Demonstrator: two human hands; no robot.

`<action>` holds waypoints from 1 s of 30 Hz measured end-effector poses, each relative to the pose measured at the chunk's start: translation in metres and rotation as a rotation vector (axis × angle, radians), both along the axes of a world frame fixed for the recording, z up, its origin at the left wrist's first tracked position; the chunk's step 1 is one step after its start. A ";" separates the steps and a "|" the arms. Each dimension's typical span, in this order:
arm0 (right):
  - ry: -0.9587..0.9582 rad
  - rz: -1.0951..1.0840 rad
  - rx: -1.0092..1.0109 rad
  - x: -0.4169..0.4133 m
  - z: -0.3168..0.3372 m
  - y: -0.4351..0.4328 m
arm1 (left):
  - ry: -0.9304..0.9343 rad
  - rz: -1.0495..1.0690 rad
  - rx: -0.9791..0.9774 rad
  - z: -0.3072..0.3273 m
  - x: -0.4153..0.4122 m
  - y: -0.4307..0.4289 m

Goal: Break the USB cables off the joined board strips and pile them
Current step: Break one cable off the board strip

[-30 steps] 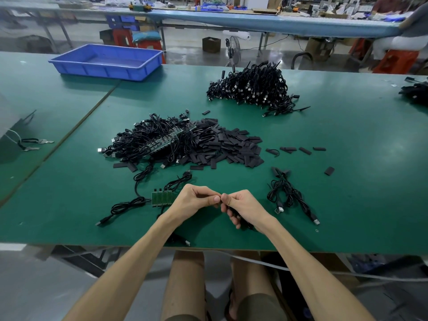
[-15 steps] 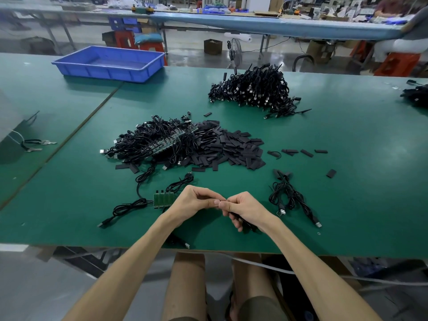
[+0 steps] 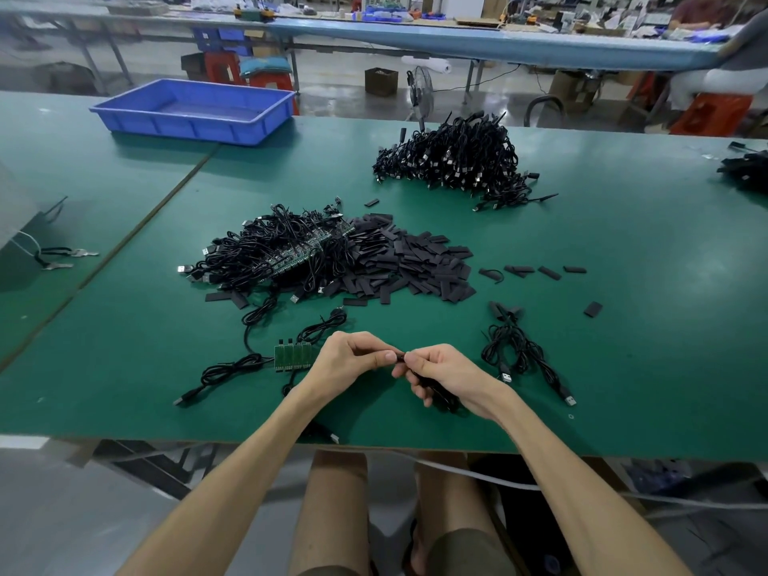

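green matting covers the table (image 3: 623, 284), and both hands meet just above its near edge. the left hand (image 3: 349, 361) is curled, its thumb and forefinger pinching one end of a small black piece (image 3: 401, 356). the right hand (image 3: 446, 374) pinches the other end, and its lower fingers are wrapped round a dark cable (image 3: 442, 399) bunched under the palm. whether the piece belongs to that cable i cannot tell.

just left of the left hand a short green board strip (image 3: 291, 356) lies flat on the table, with black cables joined to it and trailing left and back. behind it sits a tangled heap of cables and board strips (image 3: 278, 251), touching a spread of flat black pieces (image 3: 419, 259) on its right. a loose bunch of cables (image 3: 519, 351) lies near the right hand. well back on the table is a bigger pile of cables (image 3: 457, 160).

a blue tray (image 3: 187, 127) stands at the far left, and some keys (image 3: 62, 259) lie by the left edge.
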State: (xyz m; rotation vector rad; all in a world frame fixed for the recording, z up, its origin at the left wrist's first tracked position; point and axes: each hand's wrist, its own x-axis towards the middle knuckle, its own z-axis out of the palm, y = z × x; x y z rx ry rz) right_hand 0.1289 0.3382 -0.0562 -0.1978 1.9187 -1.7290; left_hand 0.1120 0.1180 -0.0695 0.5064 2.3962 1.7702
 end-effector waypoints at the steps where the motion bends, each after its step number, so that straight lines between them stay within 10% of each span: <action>1: 0.010 0.000 0.010 0.000 0.000 -0.001 | 0.000 0.003 0.004 0.000 0.000 0.000; 30: 0.081 -0.115 -0.003 0.005 0.003 -0.008 | -0.232 -0.138 0.350 0.005 0.000 -0.010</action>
